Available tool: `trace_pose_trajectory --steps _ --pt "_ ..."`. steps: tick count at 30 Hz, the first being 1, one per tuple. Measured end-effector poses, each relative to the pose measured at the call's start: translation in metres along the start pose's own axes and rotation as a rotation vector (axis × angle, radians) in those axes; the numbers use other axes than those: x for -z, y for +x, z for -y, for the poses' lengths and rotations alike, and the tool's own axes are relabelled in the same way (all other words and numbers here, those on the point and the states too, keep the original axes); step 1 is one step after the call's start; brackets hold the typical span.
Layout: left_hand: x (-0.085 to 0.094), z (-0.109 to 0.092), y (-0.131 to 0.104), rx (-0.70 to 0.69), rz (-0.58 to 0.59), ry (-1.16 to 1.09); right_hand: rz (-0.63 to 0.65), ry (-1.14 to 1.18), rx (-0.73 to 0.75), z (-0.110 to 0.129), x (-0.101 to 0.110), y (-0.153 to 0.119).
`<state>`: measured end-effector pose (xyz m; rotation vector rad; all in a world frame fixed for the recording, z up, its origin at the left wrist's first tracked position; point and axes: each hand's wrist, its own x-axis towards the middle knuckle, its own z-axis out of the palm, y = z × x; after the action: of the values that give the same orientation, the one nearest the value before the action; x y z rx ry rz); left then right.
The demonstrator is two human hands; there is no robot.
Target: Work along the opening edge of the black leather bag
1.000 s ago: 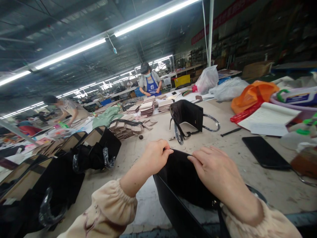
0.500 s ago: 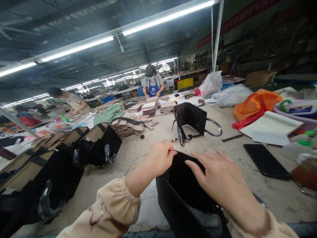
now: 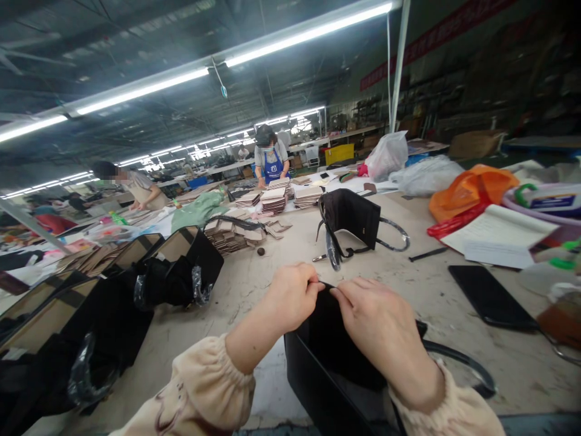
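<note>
A black handbag (image 3: 318, 375) stands open at the near edge of the table, its dark inside facing me. My left hand (image 3: 293, 297) pinches the bag's far top rim between thumb and fingers. Just to its right, my right hand (image 3: 374, 318) grips the same rim, thumb on the inner side. The two hands are close together but apart. A dark handle (image 3: 467, 357) of the bag curves out to the right, past my right wrist. Much of the bag's right side is hidden behind my right hand and sleeve.
Another black bag (image 3: 351, 218) stands beyond my hands. Several unfinished black bags (image 3: 181, 272) line the left. Stacked brown pieces (image 3: 233, 233) lie farther back. A phone (image 3: 490, 297), notebook (image 3: 503, 233) and orange plastic bag (image 3: 472, 184) are on the right. A co-worker (image 3: 271, 157) stands across the table.
My right hand has moved left along the rim and closed its fingers on it, beside my left hand. The bag's handle now shows on the right. The co-worker has shifted slightly left.
</note>
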<state>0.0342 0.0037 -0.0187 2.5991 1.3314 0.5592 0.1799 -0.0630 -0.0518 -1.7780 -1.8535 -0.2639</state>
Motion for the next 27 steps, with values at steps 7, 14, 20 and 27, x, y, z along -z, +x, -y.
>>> trace_pose_trajectory --steps 7,14,20,27 --pt "0.000 -0.002 -0.004 0.008 -0.009 -0.020 0.043 -0.049 -0.032 -0.016 0.013 -0.011" --pt "0.000 -0.001 -0.002 0.013 0.002 -0.017 0.040 -0.068 -0.016 -0.020 0.018 -0.011" --pt "-0.002 -0.001 -0.001 0.012 0.004 0.023 0.112 -0.043 -0.026 -0.028 0.015 -0.018" --pt "0.003 0.006 -0.005 -0.076 0.020 -0.005 0.181 -0.029 0.051 -0.023 0.029 -0.024"
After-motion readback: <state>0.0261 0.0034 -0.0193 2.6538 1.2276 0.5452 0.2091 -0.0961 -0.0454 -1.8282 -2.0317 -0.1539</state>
